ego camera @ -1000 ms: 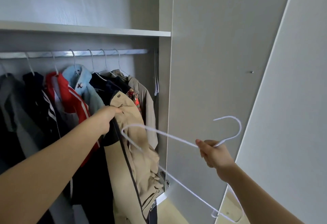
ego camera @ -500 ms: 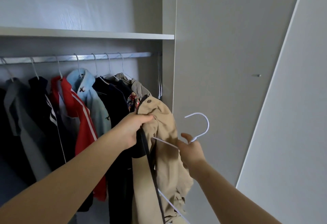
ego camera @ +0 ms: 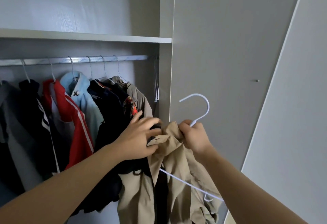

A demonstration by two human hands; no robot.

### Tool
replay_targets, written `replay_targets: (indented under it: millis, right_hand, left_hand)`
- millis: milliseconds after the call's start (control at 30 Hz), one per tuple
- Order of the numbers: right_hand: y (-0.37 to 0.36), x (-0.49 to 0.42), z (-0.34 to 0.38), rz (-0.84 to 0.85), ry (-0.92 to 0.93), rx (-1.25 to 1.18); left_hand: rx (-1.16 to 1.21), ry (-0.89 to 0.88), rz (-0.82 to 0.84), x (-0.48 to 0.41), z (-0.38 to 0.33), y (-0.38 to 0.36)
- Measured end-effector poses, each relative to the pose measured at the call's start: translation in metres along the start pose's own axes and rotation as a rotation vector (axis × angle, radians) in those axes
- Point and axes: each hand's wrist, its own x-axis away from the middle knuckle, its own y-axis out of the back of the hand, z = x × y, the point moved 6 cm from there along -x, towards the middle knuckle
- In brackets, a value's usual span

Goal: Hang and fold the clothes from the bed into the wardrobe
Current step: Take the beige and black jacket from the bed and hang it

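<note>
The jacket (ego camera: 177, 179) I hold is tan with a black lining, on a white hanger (ego camera: 200, 112). From the silver rail (ego camera: 134, 57) hang, left to right, a grey garment (ego camera: 16, 126), a black top (ego camera: 30, 99), a red track top (ego camera: 77, 126) with white stripes, a pale blue fleece (ego camera: 83, 91), navy tops (ego camera: 109, 103), a red-and-orange print (ego camera: 131, 107) and a taupe shirt (ego camera: 139, 96). The wardrobe panels (ego camera: 221, 46) are pale grey.

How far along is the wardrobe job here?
Done: several garments, including a red jacket, hang on the rail. In hand: the right hand grips a white hanger partly inside the beige jacket, while the left hand works its collar; its grip is blurred. Left: seat the jacket and hook it on the rail. The bed is out of view.
</note>
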Motion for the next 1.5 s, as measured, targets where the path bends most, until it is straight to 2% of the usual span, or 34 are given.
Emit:
replay_targets:
  millis: [100, 200, 367, 467, 567, 733, 833, 1000, 1167, 1233, 1400, 1500]
  right_hand:
    - [0.009, -0.006, 0.012, -0.012, 0.056, 0.025]
    - [0.019, -0.007, 0.018, -0.075, 0.107, 0.054]
    - [0.05, 0.003, 0.034, -0.418, 0.359, 0.078]
    - [0.064, 0.011, 0.018, -0.523, 0.35, 0.111]
    - [0.059, 0.007, -0.014, -0.386, 0.174, 0.164]
    - [0.016, -0.003, -0.046, 0.062, -0.069, 0.191]
    - [-0.008, -0.011, -0.042, 0.178, -0.059, 0.241]
    - [-0.05, -0.027, -0.024, 0.302, 0.072, 0.343]
    - [-0.078, -0.028, -0.012, 0.43, 0.146, 0.061]
    - [-0.091, -0.026, -0.015, 0.501, 0.146, 0.165]
    - [-0.099, -0.019, -0.038, 0.626, 0.074, 0.721]
    - [-0.078, -0.023, -0.045, 0.633, 0.042, 0.807]
  left_hand:
    - [0.132, 0.228, 0.004, -0.016, 0.009, 0.007]
    - [0.236, 0.265, 0.018, -0.031, 0.01, 0.003]
    - [0.422, 0.332, -0.108, -0.045, 0.021, 0.012]
    - [0.53, 0.419, -0.205, -0.047, 0.044, 0.022]
    - [0.582, 0.446, -0.304, -0.049, 0.06, 0.042]
    - [0.73, 0.398, -0.353, -0.054, 0.069, 0.08]
    - [0.779, 0.39, -0.369, -0.052, 0.075, 0.1]
    - [0.757, 0.369, -0.352, -0.038, 0.086, 0.126]
    - [0.766, 0.345, -0.3, -0.025, 0.095, 0.141]
    - [0.742, 0.344, -0.285, -0.02, 0.098, 0.144]
    - [0.692, 0.381, -0.312, -0.007, 0.116, 0.155]
    - [0.665, 0.404, -0.309, 0.003, 0.125, 0.159]
